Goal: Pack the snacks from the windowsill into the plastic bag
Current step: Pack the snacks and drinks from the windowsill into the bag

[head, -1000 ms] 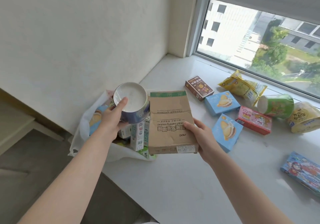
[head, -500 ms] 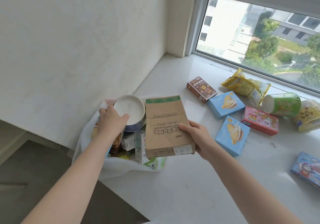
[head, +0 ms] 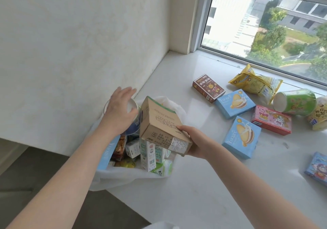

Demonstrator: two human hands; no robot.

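Note:
A white plastic bag [head: 123, 175] lies open at the left end of the windowsill [head: 194, 189], with milk cartons [head: 147, 155] and snack packs inside. My left hand [head: 120, 108] rests with straight fingers on a round cup [head: 135, 105] that sits in the bag by the wall. My right hand [head: 192, 142] grips the near end of a brown cardboard box [head: 159, 122], which is tilted with its far end down over the bag's mouth, beside the cup.
On the sill to the right lie a small brown box [head: 208, 88], two light-blue biscuit boxes [head: 234, 103], a pink box [head: 271, 122], a yellow bag [head: 254, 81], a green cup [head: 295, 103] on its side and a blue box [head: 317, 168]. The wall runs along the left.
My left hand lowered the cup into the bag and its fingers opened over it. My right hand moved the brown box left and tipped it over the bag.

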